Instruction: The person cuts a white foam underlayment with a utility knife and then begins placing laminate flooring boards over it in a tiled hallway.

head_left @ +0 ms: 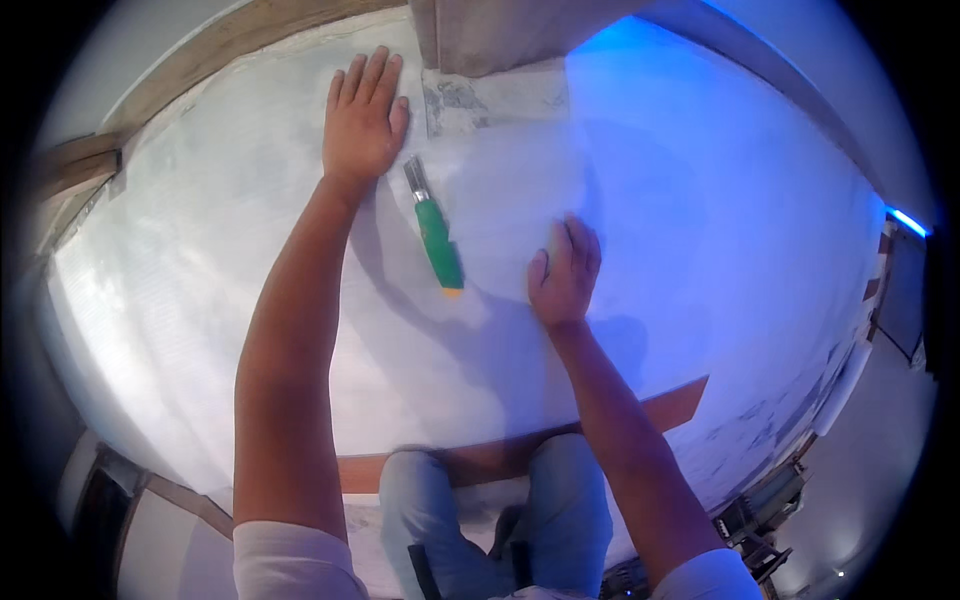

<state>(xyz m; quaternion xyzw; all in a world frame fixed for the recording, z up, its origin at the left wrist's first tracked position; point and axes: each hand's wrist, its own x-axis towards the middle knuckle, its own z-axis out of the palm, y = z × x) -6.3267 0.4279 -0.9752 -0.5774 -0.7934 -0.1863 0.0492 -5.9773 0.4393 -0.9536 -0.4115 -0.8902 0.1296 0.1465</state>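
A whitish sheet-like covering (470,370) spreads under both hands. My left hand (362,130) lies flat on it at the upper left, fingers stretched out and holding nothing. To its right rests a green utility knife (436,240) with a metal front and a yellow end; neither hand touches it. My right hand (566,272) is lower and right of the knife. Its fingers are partly bent over the surface, the thumb apart from them, and no held thing shows. The underside of that palm is hidden.
A block-like post (510,35) stands at the far middle, before a grey bare patch (490,103). An orange-brown strip (670,405) runs across near my knees (415,490). A wooden edge (230,45) borders the far left. Blue light falls on the right side.
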